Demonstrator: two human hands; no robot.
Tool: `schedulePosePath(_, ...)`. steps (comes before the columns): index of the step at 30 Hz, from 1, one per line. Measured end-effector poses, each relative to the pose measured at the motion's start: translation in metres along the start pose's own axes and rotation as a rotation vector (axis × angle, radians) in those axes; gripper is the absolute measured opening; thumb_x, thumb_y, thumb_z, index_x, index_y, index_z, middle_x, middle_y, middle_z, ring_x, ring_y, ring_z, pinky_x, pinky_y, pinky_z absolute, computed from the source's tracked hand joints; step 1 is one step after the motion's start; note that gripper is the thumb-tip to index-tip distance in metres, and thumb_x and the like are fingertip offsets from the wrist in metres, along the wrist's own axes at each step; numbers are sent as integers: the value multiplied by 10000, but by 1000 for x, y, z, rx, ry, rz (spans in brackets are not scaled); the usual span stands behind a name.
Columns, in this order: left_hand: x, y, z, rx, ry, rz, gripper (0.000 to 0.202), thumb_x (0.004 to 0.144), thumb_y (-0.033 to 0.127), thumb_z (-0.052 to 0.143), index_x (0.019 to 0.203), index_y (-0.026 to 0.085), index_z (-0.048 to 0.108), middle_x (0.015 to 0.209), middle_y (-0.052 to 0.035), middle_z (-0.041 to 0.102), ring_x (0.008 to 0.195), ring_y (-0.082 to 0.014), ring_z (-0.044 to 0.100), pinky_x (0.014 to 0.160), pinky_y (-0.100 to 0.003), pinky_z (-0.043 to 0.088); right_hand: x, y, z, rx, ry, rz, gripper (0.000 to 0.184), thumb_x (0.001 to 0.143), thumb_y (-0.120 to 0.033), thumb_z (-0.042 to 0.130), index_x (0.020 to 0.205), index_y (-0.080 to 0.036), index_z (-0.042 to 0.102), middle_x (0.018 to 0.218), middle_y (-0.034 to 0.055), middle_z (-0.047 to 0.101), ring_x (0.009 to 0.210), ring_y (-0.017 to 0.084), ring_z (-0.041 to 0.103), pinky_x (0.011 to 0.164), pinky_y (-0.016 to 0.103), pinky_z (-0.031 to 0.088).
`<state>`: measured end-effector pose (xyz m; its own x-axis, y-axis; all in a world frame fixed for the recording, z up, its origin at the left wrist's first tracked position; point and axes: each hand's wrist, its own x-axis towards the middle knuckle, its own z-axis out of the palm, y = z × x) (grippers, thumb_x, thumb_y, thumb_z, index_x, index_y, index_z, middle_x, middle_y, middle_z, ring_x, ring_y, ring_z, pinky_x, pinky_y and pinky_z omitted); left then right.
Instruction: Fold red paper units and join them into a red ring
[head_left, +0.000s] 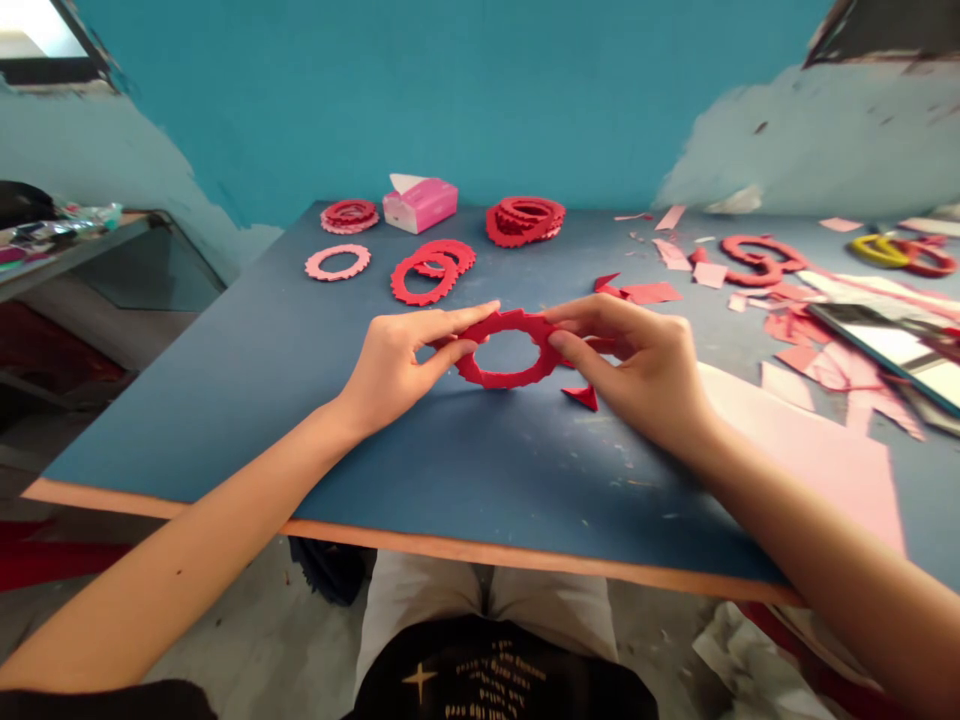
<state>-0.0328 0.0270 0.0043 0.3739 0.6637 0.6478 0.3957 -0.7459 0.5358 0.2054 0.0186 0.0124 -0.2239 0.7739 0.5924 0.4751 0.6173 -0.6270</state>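
Between my two hands is a red folded-paper ring (501, 380) with a toothed outer edge, held tilted just above the blue table. My left hand (405, 365) pinches its left side, thumb in front and fingers behind. On the opposite side, my right hand (637, 365) grips the ring the same way. A small red folded paper piece (583, 397) lies on the table beside my right thumb. Beyond my right hand are another red folded piece (606, 284) and a red paper strip (652, 293).
Two overlapping red rings (420, 297), a pink ring (312, 262) and stacked rings (499, 230) sit farther back. A pink tissue pack (431, 205) stands near the wall. Paper scraps, yellow-handled scissors (877, 252), a phone (900, 350) and a pink sheet (817, 460) occupy the right side.
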Motion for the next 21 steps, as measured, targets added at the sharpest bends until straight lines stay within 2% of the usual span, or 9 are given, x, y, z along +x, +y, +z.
schedulePosePath(7, 1, 0, 1, -16, -23, -10, 363, 930, 162, 638, 1290, 186, 679, 1089, -42, 786, 942, -152, 748, 884, -239, 574, 0, 4, 0, 39, -7, 23, 179, 875, -168, 648, 1014, -253, 720, 878, -12, 762, 774, 135, 723, 741, 287, 608)
schedulePosePath(9, 1, -2, 1, -48, -32, -65, 426, 906, 202, 677, 1331, 192, 647, 1134, -59, 771, 966, -171, 747, 892, -263, 579, 0, 5, 0, 40, -11, 33, 176, 876, -176, 649, 1025, -245, 713, 881, -2, 755, 786, 138, 723, 743, 290, 606)
schedulePosePath(12, -1, -6, 3, -126, -90, -237, 645, 805, 274, 788, 1402, 167, 568, 1104, -83, 770, 932, -206, 755, 872, -304, 595, -1, 5, 1, 60, -34, 78, 184, 883, -206, 652, 1063, -220, 688, 894, 26, 754, 818, 160, 730, 735, 307, 604)
schedulePosePath(13, -1, -7, 4, -138, -118, -297, 600, 789, 287, 798, 1344, 155, 611, 1053, -79, 779, 909, -211, 757, 865, -313, 596, -1, 6, 1, 88, -51, 99, 196, 886, -220, 656, 1081, -212, 676, 903, 36, 758, 830, 169, 735, 739, 316, 606)
schedulePosePath(15, -1, -8, 5, -171, -154, -386, 375, 793, 312, 786, 1121, 147, 710, 968, -67, 787, 875, -217, 758, 859, -322, 590, -1, 6, 2, 185, -84, 143, 239, 882, -245, 673, 1116, -203, 648, 931, 51, 764, 871, 186, 742, 777, 336, 613)
schedulePosePath(17, 0, -8, 6, -257, -117, -432, 262, 798, 343, 779, 959, 146, 718, 893, -57, 783, 837, -215, 758, 838, -321, 588, -1, 7, 4, 305, -96, 189, 301, 859, -268, 712, 1140, -207, 623, 976, 56, 764, 929, 198, 742, 833, 353, 614)
schedulePosePath(21, 3, -2, 8, -498, 17, -508, 307, 783, 361, 800, 942, 133, 669, 795, -43, 757, 760, -195, 754, 742, -294, 596, -2, 7, 11, 500, -99, 313, 383, 790, -327, 791, 1114, -220, 615, 960, 34, 766, 835, 180, 741, 805, 354, 625)
